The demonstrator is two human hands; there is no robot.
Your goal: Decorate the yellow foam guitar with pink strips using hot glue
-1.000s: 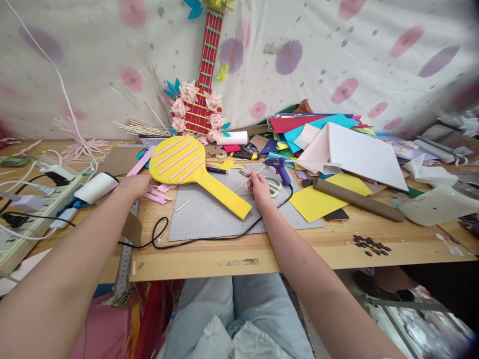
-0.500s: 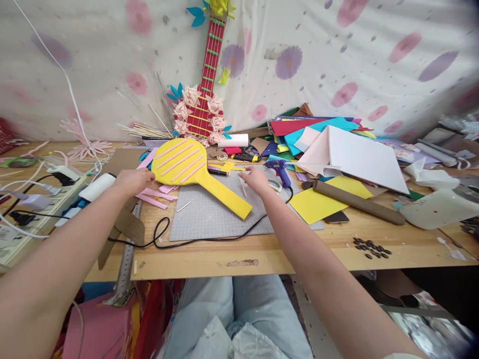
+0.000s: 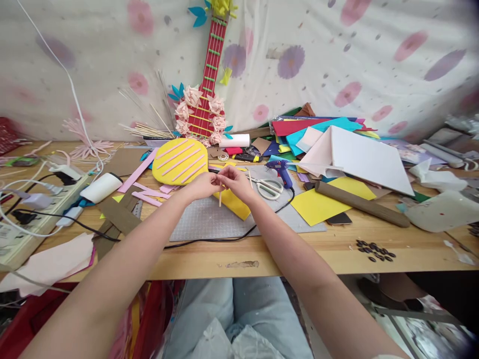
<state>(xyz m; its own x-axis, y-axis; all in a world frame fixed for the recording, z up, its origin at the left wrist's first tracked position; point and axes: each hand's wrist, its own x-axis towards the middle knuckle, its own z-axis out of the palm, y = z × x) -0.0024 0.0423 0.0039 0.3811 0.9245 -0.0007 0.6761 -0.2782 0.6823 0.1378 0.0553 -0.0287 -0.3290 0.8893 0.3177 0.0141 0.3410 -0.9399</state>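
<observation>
Both hands had come together at mid-desk since half a second back. The left hand had left the pink strips at the left and swung in. The right hand had drawn back from the far side near the glue gun. They met over the handle of the yellow paddle, so the work looked to have shifted from fetching to two-handed fiddling with one small piece.

That piece was a thin wooden stick, hanging down from between the two hands, above the grey cutting mat. Fingers of both hands were pinched closed around its upper end, fingertips touching.

Both forearms were stretched out from the near edge, converging in a V. Wrists were held off the desk. Scissors lay just right of the right hand.
</observation>
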